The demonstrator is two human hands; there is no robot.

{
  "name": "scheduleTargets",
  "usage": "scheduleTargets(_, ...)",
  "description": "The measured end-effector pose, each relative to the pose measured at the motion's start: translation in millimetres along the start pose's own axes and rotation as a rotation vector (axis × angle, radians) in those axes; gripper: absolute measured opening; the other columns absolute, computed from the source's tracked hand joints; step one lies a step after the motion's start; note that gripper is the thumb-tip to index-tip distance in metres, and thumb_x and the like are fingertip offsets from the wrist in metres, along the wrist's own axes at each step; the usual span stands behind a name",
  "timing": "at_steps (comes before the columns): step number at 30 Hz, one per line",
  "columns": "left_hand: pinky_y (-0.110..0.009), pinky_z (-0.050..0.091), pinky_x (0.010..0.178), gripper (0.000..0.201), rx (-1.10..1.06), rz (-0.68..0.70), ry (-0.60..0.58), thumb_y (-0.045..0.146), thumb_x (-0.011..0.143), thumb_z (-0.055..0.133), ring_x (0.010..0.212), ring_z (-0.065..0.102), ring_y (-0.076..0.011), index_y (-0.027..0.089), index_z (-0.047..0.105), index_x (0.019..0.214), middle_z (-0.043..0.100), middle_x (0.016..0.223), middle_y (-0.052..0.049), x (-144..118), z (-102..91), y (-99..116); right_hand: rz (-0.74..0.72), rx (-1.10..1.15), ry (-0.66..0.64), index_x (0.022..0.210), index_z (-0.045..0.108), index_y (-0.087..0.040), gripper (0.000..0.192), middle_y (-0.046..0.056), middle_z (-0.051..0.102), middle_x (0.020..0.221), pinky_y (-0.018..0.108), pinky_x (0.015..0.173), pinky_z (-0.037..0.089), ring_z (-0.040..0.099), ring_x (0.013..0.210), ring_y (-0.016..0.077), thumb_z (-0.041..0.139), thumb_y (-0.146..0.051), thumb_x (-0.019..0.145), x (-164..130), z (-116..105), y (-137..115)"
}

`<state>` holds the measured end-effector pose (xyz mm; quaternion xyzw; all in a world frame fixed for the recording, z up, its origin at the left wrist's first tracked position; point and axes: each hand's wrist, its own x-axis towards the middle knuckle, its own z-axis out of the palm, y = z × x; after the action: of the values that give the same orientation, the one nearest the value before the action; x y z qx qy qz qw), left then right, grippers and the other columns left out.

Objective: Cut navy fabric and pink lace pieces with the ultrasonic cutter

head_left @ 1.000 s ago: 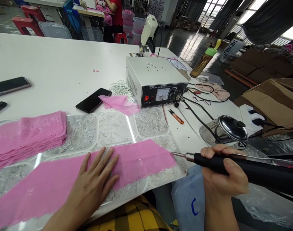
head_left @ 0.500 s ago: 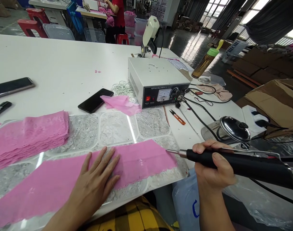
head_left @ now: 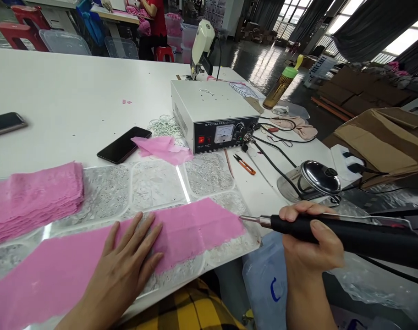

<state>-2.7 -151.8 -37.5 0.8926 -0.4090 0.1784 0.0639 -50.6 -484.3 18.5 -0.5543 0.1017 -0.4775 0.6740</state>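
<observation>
Slightly nearer the lace point(head_left: 181, 233) than half a second before, the tool point(head_left: 332, 231) was held level, its metal tip just at the strip's right edge. It was wrapped by the right hand point(head_left: 308, 243), fingers closed round the black grip. The left hand point(head_left: 126, 270) was pressed flat, fingers spread wide, so the lace was kept taut on the clear mat point(head_left: 216, 174) at the counter's point(head_left: 74, 101) near edge.

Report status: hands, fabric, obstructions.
Left hand flat on pink lace strip. Right hand grips black cutting wand, tip at strip's edge. Nothing between.
</observation>
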Motion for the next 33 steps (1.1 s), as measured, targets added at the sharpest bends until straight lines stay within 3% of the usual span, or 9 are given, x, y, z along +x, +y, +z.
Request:
scheduleTargets(15, -0.049, 0.007, 0.121, 0.052, -0.028, 0.005, -0.014, 0.035, 0.098, 0.04, 0.146, 0.022, -0.0305, 0.017, 0.039, 0.146, 0.04, 0.151, -0.012, 1, -2.6, 0, -0.009, -0.055, -0.023, 0.07, 0.057, -0.019, 0.012, -0.001, 0.056, 0.067, 0.031, 0.048, 0.044, 0.052, 0.051, 0.0137, 0.057, -0.024, 0.059, 0, -1, 2)
scheduleTargets(24, -0.05, 0.008, 0.121, 0.053, -0.024, 0.007, -0.011, 0.036, 0.097, 0.04, 0.146, 0.024, -0.0315, 0.017, 0.039, 0.147, 0.041, 0.15, -0.012, 1, -1.6, 0, 0.02, -0.03, -0.019, 0.071, 0.059, -0.017, 0.014, 0.001, 0.058, 0.069, 0.029, 0.046, 0.043, 0.051, 0.05, 0.0127, 0.055, -0.024, 0.059, -3, -16, -8)
scheduleTargets(33, -0.05, 0.01, 0.121, 0.052, -0.018, 0.001, -0.016, 0.037, 0.098, 0.039, 0.145, 0.026, -0.0311, 0.018, 0.038, 0.147, 0.042, 0.15, -0.011, 0, -1.0, -1, 0.005, -0.05, -0.024, 0.071, 0.059, -0.019, 0.012, 0.0, 0.057, 0.069, 0.029, 0.048, 0.043, 0.051, 0.052, 0.013, 0.054, -0.023, 0.061, -8, -10, -5)
